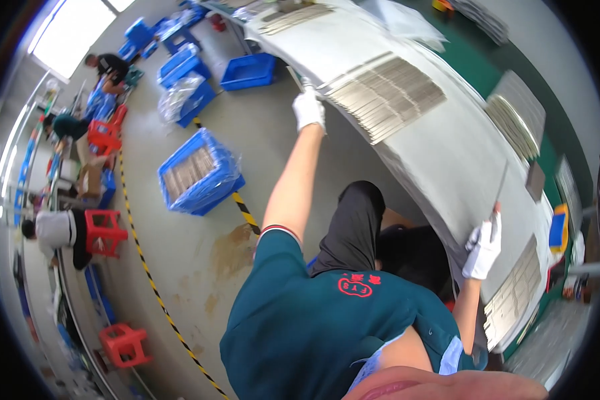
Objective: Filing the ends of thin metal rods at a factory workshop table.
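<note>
My left hand (pixel 309 110), in a white glove, is closed at the table's left edge, with a thin metal strip jutting past its fingers. Beside it, on the pale table cover (pixel 447 140), lies a broad row of thin metal strips (pixel 390 95). My right hand (pixel 483 248), also gloved, pinches another slim metal strip (pixel 502 179) that points away from me. Its fingertip looks bare. Close to that hand, a second batch of flat metal pieces (pixel 517 290) rests on the near right part of the table.
Stacked thin sheets (pixel 513 123), a dark block (pixel 535 181) and a yellow-blue object (pixel 559 229) are along the right side. A lined blue crate (pixel 203 177) of metal pieces stands on the floor at left. Red stools (pixel 105 232) and seated people (pixel 60 230) are farther left.
</note>
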`<action>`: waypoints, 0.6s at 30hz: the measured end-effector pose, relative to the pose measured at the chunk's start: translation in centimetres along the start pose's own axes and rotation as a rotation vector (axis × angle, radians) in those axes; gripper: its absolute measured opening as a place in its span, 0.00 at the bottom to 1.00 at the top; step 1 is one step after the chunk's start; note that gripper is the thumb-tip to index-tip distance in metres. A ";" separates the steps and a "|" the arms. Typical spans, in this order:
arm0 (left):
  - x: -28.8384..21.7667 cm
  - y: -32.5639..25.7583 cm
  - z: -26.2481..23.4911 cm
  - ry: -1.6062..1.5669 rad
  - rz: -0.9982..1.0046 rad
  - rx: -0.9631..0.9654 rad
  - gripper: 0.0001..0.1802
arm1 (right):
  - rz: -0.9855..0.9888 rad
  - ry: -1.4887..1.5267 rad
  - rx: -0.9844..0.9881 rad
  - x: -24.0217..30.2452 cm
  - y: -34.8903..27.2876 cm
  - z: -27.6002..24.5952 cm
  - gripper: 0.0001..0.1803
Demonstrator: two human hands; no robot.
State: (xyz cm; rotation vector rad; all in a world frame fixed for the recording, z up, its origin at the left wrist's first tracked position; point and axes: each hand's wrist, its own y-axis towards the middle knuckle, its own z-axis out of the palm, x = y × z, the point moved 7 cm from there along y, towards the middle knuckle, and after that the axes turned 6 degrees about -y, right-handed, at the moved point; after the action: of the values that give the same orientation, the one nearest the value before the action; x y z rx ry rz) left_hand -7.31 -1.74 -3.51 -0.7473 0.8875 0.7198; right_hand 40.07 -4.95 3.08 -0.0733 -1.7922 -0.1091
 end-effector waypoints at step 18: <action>-1.4 1.9 2.1 0.780 0.380 0.296 0.25 | -0.035 0.013 0.007 0.3 0.1 0.1 0.22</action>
State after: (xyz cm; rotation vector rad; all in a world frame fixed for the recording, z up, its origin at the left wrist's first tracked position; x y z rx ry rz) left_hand -8.62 0.69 -1.89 -0.5938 1.8402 0.6019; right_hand 39.92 -4.82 3.32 -0.0361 -1.7815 -0.1277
